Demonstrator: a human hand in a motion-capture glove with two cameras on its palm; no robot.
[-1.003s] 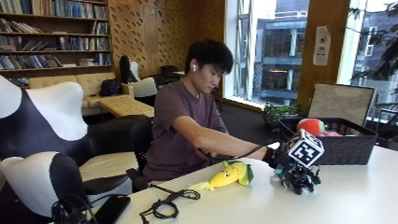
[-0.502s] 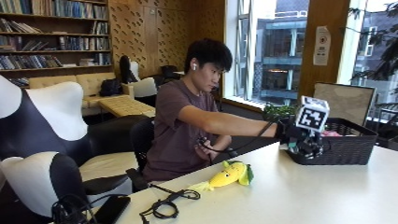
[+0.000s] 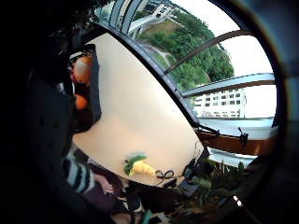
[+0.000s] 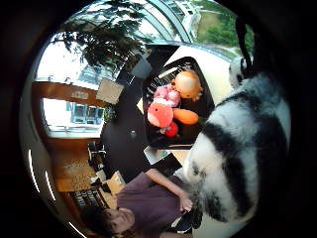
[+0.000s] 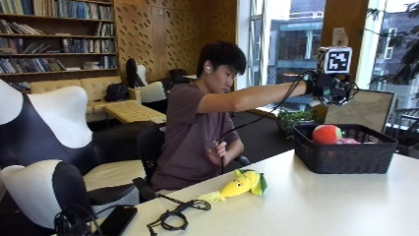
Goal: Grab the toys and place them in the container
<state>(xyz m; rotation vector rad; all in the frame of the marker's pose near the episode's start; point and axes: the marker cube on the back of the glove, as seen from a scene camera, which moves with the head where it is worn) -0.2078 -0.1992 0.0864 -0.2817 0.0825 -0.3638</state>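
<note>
My gloved right hand (image 5: 329, 84) is raised high above the black woven basket (image 5: 344, 156) at the table's right end. It grips a black-and-white striped plush toy (image 4: 242, 148), which fills the thumb side palm view and shows in the little finger side view as a striped edge (image 3: 77, 175). In the basket lie a red toy (image 5: 326, 133), a pink toy (image 4: 166, 94), an orange round toy (image 4: 188, 84) and an orange carrot-like toy (image 4: 185, 116). A yellow plush with green leaves (image 5: 242, 183) lies on the white table (image 5: 314, 206), left of the basket.
A coiled black cable (image 5: 173, 216) and a dark phone (image 5: 118, 220) lie at the table's left end. The person's bare left hand (image 5: 216, 150) holds a cable near the chest. A flat panel (image 5: 363, 110) stands behind the basket. Black-and-white chairs (image 5: 45, 132) stand at left.
The right hand lifted the black-and-white toy off the table, carried it right to the basket, and now holds it higher above the basket. The yellow plush stayed put.
</note>
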